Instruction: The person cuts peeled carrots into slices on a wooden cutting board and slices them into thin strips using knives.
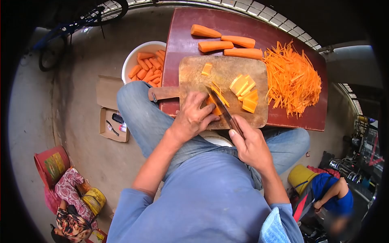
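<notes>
On the wooden cutting board (194, 75), my left hand (193, 115) presses its fingers on a piece of carrot (216, 106). My right hand (250, 142) is closed round the handle of a knife (227, 116), whose blade lies along the right edge of that piece. Thin carrot strips (220, 95) rest just beyond the blade. A fanned stack of carrot slices (244, 91) sits on the board's right half, and a small carrot piece (206, 69) near its far edge. Right of the board rises a large heap of shredded carrot (292, 79).
Several peeled carrots (237, 46) lie behind the board on the red table (178, 38). A white tub (131, 60) of carrots stands left of it, near an open cardboard box (106, 135). Other people sit at lower left (73, 218) and lower right (334, 194).
</notes>
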A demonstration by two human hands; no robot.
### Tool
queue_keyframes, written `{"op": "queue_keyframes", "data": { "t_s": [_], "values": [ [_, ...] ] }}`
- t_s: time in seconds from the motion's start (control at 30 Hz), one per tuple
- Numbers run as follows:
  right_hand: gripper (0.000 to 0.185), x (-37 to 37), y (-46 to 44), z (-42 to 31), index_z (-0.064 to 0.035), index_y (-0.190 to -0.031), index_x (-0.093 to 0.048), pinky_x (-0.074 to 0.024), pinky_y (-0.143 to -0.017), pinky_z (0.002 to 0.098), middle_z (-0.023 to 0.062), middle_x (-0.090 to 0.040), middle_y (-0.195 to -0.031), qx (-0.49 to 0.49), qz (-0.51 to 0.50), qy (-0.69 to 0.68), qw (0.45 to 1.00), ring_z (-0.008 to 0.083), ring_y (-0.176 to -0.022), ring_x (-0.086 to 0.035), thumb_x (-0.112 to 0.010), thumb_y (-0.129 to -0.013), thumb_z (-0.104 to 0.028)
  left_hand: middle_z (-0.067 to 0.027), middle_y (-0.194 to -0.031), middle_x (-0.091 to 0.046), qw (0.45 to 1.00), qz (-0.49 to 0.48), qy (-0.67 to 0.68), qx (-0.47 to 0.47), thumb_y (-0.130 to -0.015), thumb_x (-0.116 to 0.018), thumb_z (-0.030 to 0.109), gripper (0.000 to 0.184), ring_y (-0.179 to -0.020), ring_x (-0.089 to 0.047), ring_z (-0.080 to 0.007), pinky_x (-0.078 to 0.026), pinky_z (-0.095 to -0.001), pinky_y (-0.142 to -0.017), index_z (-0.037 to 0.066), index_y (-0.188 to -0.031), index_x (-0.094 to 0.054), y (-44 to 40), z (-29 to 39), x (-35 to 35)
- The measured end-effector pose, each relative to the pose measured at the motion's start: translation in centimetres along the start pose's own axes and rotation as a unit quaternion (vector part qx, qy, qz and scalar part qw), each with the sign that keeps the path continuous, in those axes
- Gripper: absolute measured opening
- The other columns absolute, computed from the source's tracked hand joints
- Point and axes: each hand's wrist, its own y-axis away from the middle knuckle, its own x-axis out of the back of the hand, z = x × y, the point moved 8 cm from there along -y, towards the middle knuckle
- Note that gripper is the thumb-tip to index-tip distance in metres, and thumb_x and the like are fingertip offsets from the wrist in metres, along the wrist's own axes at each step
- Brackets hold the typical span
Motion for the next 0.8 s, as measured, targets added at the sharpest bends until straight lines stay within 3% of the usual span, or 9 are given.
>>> {"op": "queue_keyframes", "data": {
  "t_s": [0.27,0.37,0.67,0.8],
  "values": [
    [0.037,-1.4,-2.8,-0.7,0.0002,-0.143,-0.058,-0.0564,-0.082,0.0592,0.0352,-0.073,-0.105,0.102,0.027,0.027,0.994,0.0577,-0.101,-0.071,-0.067,-0.11,-0.015,-0.0191,-0.127,-0.065,0.999,-0.007,-0.034,-0.011,-0.073,-0.1,0.017,0.044,-0.115,-0.063,-0.0412,-0.054,-0.0496,-0.099,0.002,-0.11,-0.081,-0.5,0.5,0.3],
    [0.038,-0.5,-0.2,-0.8,0.0007,-0.144,-0.057,-0.056,-0.082,0.0594,0.0351,-0.073,-0.105,0.006,-0.015,0.017,1.0,0.0575,-0.101,-0.071,-0.066,-0.11,-0.014,-0.0178,-0.126,-0.065,1.0,-0.004,-0.014,0.008,-0.072,-0.1,0.016,0.044,-0.113,-0.063,-0.0408,-0.054,-0.0497,-0.099,0.002,-0.109,-0.081,-0.1,0.1,0.1],
    [0.042,-1.2,-2.3,-0.3,0.0015,-0.146,-0.057,-0.0568,-0.083,0.0588,0.034,-0.074,-0.105,0.078,0.022,0.019,0.996,0.0564,-0.099,-0.072,-0.068,-0.109,-0.015,-0.0163,-0.121,-0.066,1.0,-0.021,-0.014,-0.002,-0.074,-0.098,0.014,0.042,-0.11,-0.063,-0.0395,-0.054,-0.0491,-0.095,0.003,-0.111,-0.081,-0.2,0.2,0.0],
    [0.041,-0.5,0.2,-0.7,0.0024,-0.145,-0.057,-0.0566,-0.083,0.059,0.0345,-0.074,-0.105,0.021,-0.004,0.023,1.0,0.0564,-0.099,-0.072,-0.067,-0.11,-0.014,-0.0166,-0.121,-0.066,1.0,-0.006,0.01,0.001,-0.075,-0.096,0.01,0.042,-0.109,-0.063,-0.0394,-0.054,-0.0494,-0.095,0.003,-0.114,-0.082,-0.5,0.5,0.6]
  ]
}}
